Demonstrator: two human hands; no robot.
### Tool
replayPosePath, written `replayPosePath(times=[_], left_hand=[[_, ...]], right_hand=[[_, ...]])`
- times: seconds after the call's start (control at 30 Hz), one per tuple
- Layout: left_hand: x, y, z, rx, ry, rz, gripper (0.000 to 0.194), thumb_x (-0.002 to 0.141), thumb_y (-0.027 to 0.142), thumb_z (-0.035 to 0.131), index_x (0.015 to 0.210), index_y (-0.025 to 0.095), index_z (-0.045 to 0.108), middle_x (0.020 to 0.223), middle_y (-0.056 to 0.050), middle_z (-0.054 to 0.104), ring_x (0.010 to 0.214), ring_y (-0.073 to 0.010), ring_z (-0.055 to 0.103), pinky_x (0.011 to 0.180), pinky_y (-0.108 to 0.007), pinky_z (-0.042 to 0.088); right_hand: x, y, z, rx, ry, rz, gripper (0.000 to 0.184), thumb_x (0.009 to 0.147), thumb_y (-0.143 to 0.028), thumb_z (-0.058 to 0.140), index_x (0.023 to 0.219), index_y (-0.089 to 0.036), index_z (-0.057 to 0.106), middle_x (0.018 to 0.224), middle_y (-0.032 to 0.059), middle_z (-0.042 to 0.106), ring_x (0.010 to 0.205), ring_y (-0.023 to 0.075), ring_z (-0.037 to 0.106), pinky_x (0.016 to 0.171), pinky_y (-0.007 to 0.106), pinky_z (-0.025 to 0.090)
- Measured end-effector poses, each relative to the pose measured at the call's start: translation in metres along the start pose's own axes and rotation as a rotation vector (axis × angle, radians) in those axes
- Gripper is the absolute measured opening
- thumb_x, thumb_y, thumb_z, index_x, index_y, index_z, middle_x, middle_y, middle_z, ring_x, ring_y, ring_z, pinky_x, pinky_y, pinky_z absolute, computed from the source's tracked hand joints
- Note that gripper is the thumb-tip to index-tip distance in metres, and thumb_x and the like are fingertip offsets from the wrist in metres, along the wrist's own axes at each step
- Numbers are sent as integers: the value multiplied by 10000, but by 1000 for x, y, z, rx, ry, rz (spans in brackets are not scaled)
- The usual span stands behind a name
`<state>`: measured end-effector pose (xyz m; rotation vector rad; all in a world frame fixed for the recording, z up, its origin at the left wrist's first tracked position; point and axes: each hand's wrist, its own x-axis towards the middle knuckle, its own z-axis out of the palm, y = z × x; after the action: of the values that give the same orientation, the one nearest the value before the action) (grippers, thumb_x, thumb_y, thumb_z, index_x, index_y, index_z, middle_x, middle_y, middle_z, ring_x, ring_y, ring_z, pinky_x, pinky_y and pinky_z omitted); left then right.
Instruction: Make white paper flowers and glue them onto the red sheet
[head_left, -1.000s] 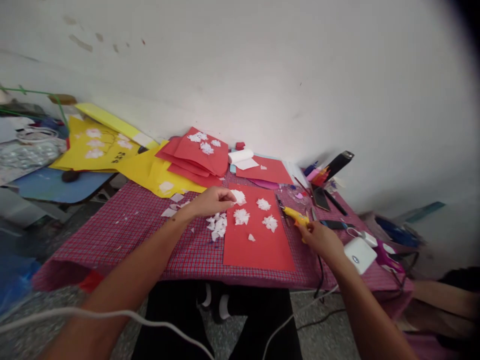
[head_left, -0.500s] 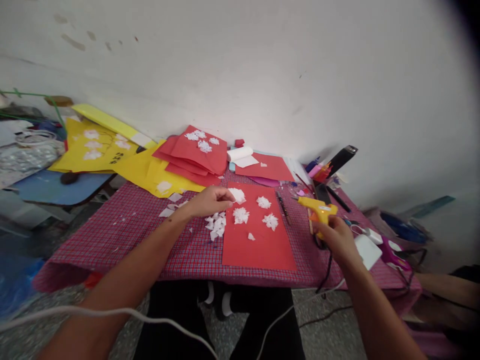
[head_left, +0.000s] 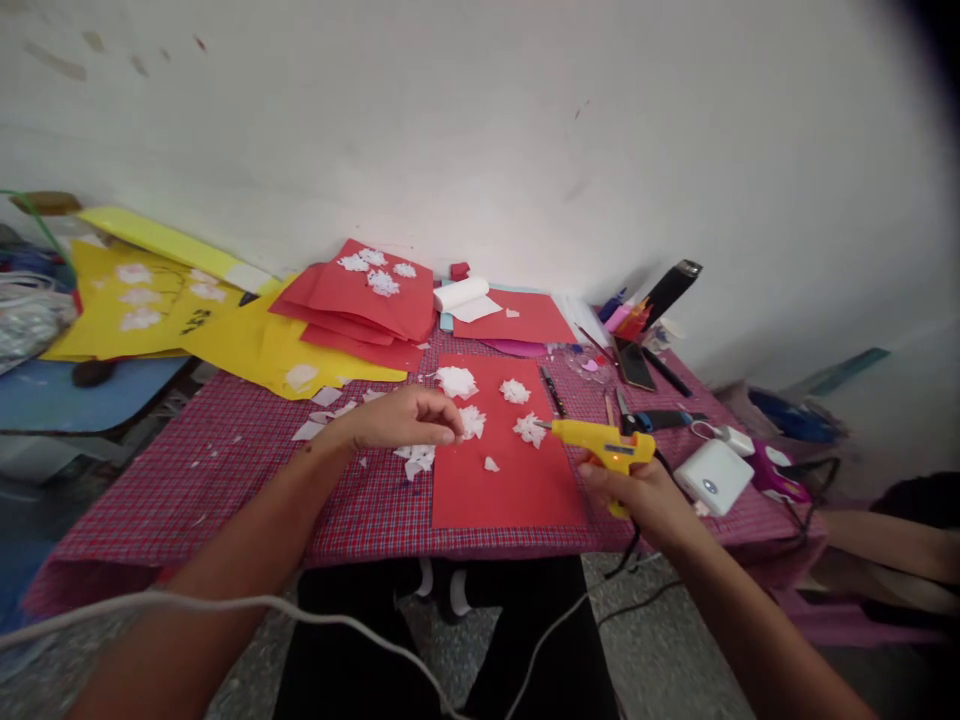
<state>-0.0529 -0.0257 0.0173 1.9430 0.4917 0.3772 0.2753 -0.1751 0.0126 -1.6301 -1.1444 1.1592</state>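
My right hand (head_left: 641, 495) grips a yellow hot glue gun (head_left: 604, 440) over the right side of a red paper sheet (head_left: 510, 500). Its nozzle points left, close to one white paper flower (head_left: 529, 430). At the sheet's left edge my left hand (head_left: 420, 418) has its fingers curled together in a pinch; whatever is between them is hidden. Beside those fingertips lies another crumpled paper flower (head_left: 472, 423). Farther back on the sheet are two more, a flower at the upper left (head_left: 456, 381) and one at the upper right (head_left: 514, 391). A small white paper scrap (head_left: 491, 464) lies lower down.
Cut white paper pieces (head_left: 416, 459) lie left of the sheet. Behind are stacked red sheets (head_left: 375, 300), yellow paper (head_left: 262, 345) and a white paper roll (head_left: 461, 293). A phone (head_left: 634, 364), blue-handled tool (head_left: 660, 419) and white power box (head_left: 714, 477) stand at right. Another person's arm (head_left: 885, 535) shows there.
My right hand has brought the glue gun leftward from the table's right side to the red sheet. My left hand has moved from the upper-left flower down toward the one below it.
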Motion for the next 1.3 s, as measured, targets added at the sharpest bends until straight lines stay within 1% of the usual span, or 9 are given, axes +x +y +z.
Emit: replayPosePath(times=[0.1, 0.2, 0.27, 0.37, 0.5, 0.73, 0.97, 1.13, 1.3], left_hand=[[4, 4, 9, 107, 3, 51, 228, 852, 309, 587, 1010, 173, 677, 957, -57, 703, 861, -156, 637, 766, -270, 496], [10, 11, 25, 327, 127, 209, 251, 849, 215, 541, 1071, 207, 656, 1110, -60, 674, 1051, -185, 599, 970, -357, 444], [13, 14, 38, 459, 69, 315, 334, 811, 145, 526, 1112, 231, 643, 1175, -52, 655, 1163, -202, 545, 1078, -406, 360], [15, 14, 50, 559, -29, 389, 464, 756, 101, 525, 1190, 239, 610, 1276, -51, 614, 1257, -227, 482, 1139, -444, 282], [15, 10, 53, 583, -54, 389, 511, 732, 102, 527, 1221, 235, 596, 1283, -58, 611, 1282, -243, 459, 1127, -454, 310], [15, 12, 49, 523, -45, 366, 474, 752, 66, 492, 1179, 230, 616, 1160, -60, 664, 1165, -217, 544, 1069, -419, 375], [14, 15, 46, 521, -70, 321, 460, 770, 46, 472, 1164, 229, 624, 1137, -57, 671, 1137, -207, 554, 1050, -405, 385], [17, 17, 46, 475, -100, 325, 372, 766, 16, 451, 1023, 209, 640, 1093, -48, 691, 1115, -195, 570, 1035, -395, 399], [18, 18, 45, 445, -109, 325, 348, 740, -11, 437, 941, 201, 625, 1064, -43, 695, 1088, -195, 579, 1013, -396, 417]], right_hand=[[-1, 3, 4, -73, -9, 3, 348, 721, -417, 740, 939, -164, 643, 579, -33, 531, 476, 104, 443, 450, 241, 322], [-1, 7, 6, -13, -24, 2, 390, 714, -433, 743, 976, -162, 641, 592, -35, 537, 476, 99, 432, 454, 243, 314], [-2, 10, 5, 30, -37, 3, 390, 735, -446, 721, 983, -155, 643, 569, -30, 539, 482, 107, 440, 463, 248, 315], [-5, 13, 3, 16, -55, -6, 350, 787, -465, 665, 909, -137, 657, 509, -15, 531, 482, 121, 458, 479, 258, 327], [-7, 13, 4, -42, -28, 38, 351, 765, -488, 685, 815, -144, 639, 480, -20, 521, 438, 110, 434, 447, 250, 302], [-3, 11, 8, -10, -33, 41, 350, 751, -500, 697, 698, -170, 593, 472, -26, 509, 427, 100, 414, 431, 240, 302], [-4, 12, 8, -39, -161, 83, 388, 785, -539, 651, 692, -172, 568, 526, -22, 508, 456, 95, 402, 443, 234, 282], [-2, 4, 15, -127, -252, 43, 413, 808, -543, 627, 632, -179, 543, 532, -34, 464, 475, 88, 373, 449, 230, 267], [2, -8, 21, -142, -330, -7, 353, 840, -522, 598, 751, -181, 601, 548, -39, 452, 489, 92, 379, 441, 219, 277]])
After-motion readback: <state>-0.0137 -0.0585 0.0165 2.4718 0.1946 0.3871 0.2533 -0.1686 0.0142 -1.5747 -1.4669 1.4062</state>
